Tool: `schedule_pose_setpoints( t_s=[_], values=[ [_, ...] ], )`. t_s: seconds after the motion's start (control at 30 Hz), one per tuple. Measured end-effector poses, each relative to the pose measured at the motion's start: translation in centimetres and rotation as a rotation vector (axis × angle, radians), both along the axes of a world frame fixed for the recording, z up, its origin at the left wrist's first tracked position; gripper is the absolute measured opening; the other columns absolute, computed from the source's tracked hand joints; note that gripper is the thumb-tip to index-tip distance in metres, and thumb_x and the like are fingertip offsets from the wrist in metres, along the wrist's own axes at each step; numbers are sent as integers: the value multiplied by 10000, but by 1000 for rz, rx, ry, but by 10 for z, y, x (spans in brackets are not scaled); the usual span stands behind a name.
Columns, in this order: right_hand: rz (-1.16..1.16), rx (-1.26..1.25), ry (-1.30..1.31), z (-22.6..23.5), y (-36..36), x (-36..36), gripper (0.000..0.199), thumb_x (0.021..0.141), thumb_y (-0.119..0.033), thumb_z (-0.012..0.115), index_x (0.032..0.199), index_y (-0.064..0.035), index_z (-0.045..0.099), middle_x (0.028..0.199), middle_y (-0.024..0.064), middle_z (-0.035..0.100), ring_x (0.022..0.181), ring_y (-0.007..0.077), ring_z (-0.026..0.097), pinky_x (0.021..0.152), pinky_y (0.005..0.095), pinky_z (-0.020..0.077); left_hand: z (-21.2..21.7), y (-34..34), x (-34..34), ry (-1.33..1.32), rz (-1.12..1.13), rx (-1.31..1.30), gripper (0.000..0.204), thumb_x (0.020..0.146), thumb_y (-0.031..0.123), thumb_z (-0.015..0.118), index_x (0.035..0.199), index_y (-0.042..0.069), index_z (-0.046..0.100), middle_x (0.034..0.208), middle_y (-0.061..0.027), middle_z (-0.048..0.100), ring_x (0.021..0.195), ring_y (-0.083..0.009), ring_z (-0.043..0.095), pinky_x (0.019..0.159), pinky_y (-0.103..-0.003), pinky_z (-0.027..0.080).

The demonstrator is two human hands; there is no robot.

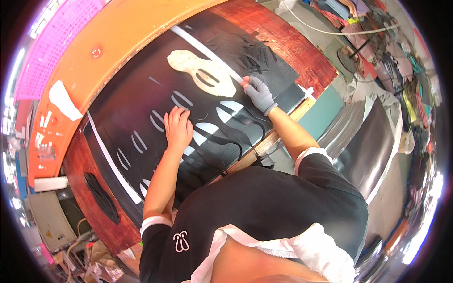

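A black sheet (123,101) covers most of the worktable, with several slim oval slots and pale pointed shapes showing along it. My bare left hand (178,128) lies on this sheet beside the slots, its fingers stretched out and holding nothing. My right hand (259,94), in a grey glove with bare fingertips, pinches at the near end of a long white strip (203,47). Just left of that strip rests a cream, sole-shaped template (181,61) with slots cut in it. Thin black straps (236,137) trail toward my body from the pale shapes.
Beyond the strip lies a pile of black cut strips (257,53). A second white strip (113,158) and a black bundle (100,195) are at left. An orange panel (137,26) borders the far side, near a pink basket (56,42). Scraps (382,66) clutter the right.
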State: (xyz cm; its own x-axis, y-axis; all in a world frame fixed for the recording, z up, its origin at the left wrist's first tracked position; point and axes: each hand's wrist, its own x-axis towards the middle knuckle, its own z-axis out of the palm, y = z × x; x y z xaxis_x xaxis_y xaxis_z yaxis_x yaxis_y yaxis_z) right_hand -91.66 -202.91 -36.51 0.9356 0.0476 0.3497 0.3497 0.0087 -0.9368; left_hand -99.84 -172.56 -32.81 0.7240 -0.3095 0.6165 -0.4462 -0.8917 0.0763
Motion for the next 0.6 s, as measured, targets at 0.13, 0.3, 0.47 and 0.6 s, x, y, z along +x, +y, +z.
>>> schedule_pose_setpoints(
  t_s=[0.13,0.3,0.47,0.6],
  values=[
    [-261,-25,109,-6,-27,-36,341,894,-240,559,1127,8,586,910,99,672,845,133,611,786,282,474,-4,20,-57,35,-95,-5,300,776,60,603,1076,66,602,1174,-111,548,1214,-313,467,1061,-530,274],
    [-449,-401,-20,-9,-61,-97,274,851,-219,548,1013,-10,623,849,167,659,838,317,638,767,379,486,-38,57,-128,66,-64,-10,320,749,73,609,1069,69,597,1161,-121,557,1197,-356,473,1011,-570,290],
    [-389,-661,-215,-7,-60,-106,207,803,-262,540,832,-80,636,792,131,646,776,348,614,725,456,478,-36,54,-149,97,-72,42,322,741,50,607,1062,72,603,1139,-112,572,1172,-351,492,1006,-570,287],
    [-386,-708,-234,-11,-59,-104,202,807,-260,544,736,-79,597,710,114,617,698,337,600,659,453,471,-7,32,-132,185,-27,73,280,750,9,591,1027,48,607,1105,-111,593,1145,-332,514,1026,-535,274]
  ],
)
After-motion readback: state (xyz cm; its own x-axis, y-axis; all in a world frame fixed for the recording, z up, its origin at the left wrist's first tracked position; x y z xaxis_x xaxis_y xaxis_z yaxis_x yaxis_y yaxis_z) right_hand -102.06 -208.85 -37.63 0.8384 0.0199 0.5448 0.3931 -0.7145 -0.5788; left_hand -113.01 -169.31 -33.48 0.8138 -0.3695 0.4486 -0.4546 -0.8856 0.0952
